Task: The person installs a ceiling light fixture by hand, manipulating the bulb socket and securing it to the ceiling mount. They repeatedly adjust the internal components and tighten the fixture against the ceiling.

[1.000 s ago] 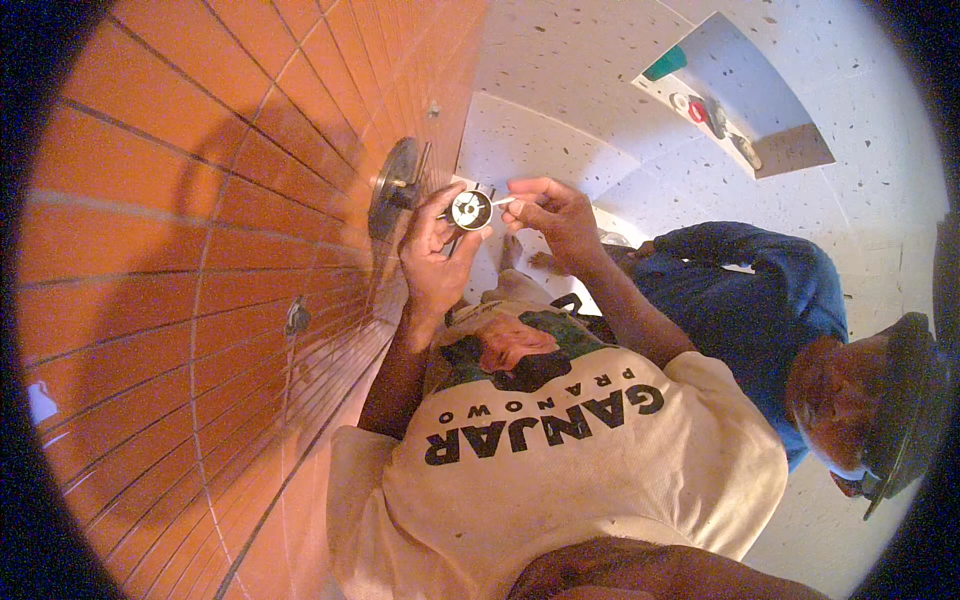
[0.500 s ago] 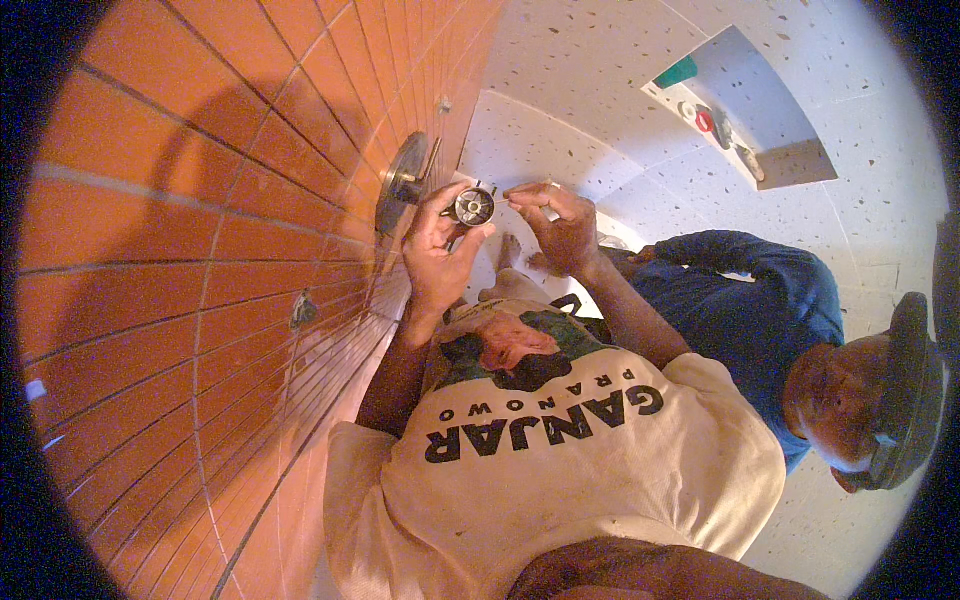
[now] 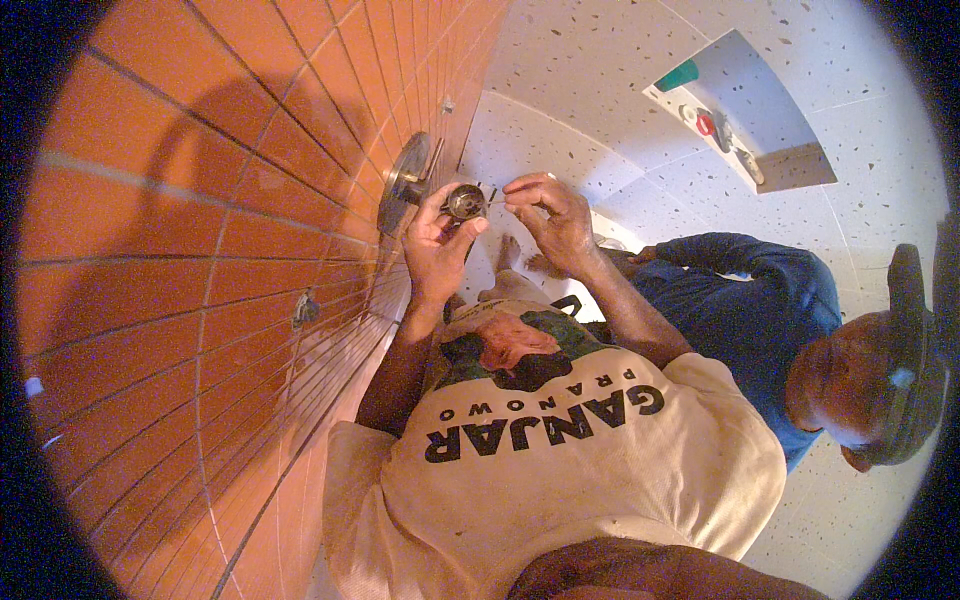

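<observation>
My left hand (image 3: 440, 250) grips a round, hollow metal faucet handle (image 3: 466, 201) between thumb and fingers. The handle's dark open side faces up, and a short thin piece sticks out at its right edge. Just to the right, my right hand (image 3: 556, 218) is closed in a pinch, its fingertips close to that thin piece. What the pinch holds, if anything, is too small to make out. Beyond my left hand, a round metal wall plate (image 3: 396, 200) with a valve stem (image 3: 412, 186) juts from the orange tiles.
An orange tiled wall (image 3: 250, 230) rises close on my left, with a small metal fitting (image 3: 306, 308) low on it. Ahead right, a recessed shelf (image 3: 760, 165) holds a green item and several small parts. A person in a dark blue top (image 3: 745, 300) is close on my right.
The faucet handle has shifted slightly left and tipped, so its inside looks darker. My right hand has moved barely. The person beside me has raised their head a little.
</observation>
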Demonstrator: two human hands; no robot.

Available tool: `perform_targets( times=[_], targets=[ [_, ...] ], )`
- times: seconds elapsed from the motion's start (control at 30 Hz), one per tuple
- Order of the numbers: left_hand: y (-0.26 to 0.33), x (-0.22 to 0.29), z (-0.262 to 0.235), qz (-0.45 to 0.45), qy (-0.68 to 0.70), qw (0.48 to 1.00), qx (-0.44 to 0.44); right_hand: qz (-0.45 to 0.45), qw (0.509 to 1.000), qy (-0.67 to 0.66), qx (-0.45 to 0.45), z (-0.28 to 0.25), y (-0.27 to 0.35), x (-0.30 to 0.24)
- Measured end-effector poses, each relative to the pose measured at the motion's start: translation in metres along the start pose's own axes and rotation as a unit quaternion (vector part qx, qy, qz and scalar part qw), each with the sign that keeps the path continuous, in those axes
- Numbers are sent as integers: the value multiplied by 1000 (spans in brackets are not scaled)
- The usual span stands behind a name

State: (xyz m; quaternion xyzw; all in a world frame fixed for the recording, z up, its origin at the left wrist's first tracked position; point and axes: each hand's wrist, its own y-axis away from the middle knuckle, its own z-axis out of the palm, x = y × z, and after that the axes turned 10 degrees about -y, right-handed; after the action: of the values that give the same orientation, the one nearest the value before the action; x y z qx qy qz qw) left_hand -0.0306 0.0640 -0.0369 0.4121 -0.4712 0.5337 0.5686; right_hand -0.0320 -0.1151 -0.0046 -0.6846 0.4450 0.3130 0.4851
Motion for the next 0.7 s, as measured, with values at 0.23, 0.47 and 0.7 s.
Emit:
perform_targets(
  times=[0.23,0.47,0.7],
  targets=[
    [0,4,-2,-18,-4,1000,4,63,997,-33,2,3,-4,-3],
    [0,3,-1,-24,11,1000,12,88,994,-64,6,4,-5,0],
    [0,0,-1,-25,34,999,5,111,991,-78,13,4,-2,1]
  ],
)
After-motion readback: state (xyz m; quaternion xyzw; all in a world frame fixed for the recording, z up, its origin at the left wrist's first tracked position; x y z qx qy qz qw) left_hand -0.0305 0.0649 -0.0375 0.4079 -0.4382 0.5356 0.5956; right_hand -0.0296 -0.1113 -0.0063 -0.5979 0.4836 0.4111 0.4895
